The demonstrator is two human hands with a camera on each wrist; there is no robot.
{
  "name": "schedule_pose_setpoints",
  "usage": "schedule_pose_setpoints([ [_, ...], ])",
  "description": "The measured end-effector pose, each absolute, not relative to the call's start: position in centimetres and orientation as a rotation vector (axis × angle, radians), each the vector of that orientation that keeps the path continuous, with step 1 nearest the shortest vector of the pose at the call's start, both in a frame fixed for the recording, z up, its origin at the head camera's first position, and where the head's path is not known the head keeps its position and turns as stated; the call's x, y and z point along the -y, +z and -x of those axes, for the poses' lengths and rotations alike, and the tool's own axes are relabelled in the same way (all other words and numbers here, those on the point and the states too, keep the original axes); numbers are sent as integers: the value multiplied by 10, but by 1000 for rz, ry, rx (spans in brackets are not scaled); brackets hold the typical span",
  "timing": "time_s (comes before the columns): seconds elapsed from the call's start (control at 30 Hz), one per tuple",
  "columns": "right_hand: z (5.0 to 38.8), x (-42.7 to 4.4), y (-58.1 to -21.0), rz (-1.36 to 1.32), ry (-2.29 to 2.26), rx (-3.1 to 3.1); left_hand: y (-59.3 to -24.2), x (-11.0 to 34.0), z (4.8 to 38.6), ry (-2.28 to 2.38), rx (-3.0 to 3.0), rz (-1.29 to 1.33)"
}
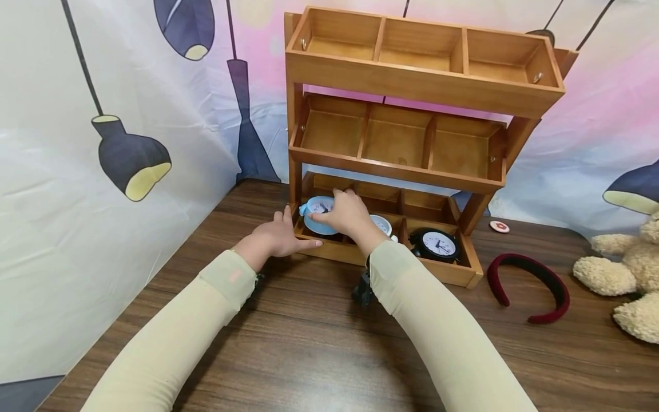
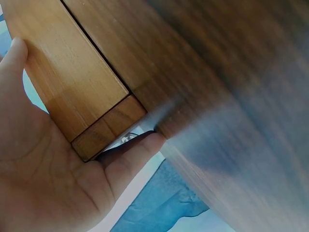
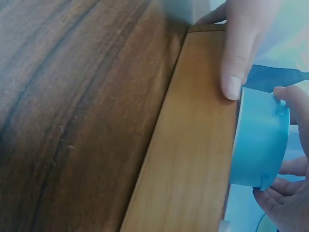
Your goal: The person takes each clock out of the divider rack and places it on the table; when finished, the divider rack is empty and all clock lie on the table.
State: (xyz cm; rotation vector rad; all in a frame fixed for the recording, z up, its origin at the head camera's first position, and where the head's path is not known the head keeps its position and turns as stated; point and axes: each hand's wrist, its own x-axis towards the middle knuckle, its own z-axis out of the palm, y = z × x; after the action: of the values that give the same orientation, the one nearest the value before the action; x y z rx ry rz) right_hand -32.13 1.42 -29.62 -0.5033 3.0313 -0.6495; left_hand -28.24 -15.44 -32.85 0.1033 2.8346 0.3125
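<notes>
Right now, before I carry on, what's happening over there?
A person is handling a blue clock: their right hand grips it in the left compartment of the wooden shelf's bottom tier. Their left hand rests against that tier's left front corner. A white clock, partly hidden by the right arm, sits in the middle compartment, and a black clock in the right one. Whether the blue clock touches the compartment floor isn't clear.

We see the left hand (image 2: 53, 169) spread around the corner of a wooden shelf (image 2: 77, 72), its thumb (image 2: 15, 60) and one finger (image 2: 135, 159) apart. Beyond the hand lies a darker tabletop (image 2: 207, 92); below that finger, blue cloth (image 2: 164, 195).
</notes>
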Motion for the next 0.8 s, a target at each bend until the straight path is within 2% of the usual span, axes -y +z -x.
schedule_pose_setpoints([
  [0.47,316,-26,-280,526,-689,-3062,-328,157,283,323,-2839,-80],
  [0.8,287,-39,-273,592,-740,-3023,-329,156,282,355,-2830,-83],
])
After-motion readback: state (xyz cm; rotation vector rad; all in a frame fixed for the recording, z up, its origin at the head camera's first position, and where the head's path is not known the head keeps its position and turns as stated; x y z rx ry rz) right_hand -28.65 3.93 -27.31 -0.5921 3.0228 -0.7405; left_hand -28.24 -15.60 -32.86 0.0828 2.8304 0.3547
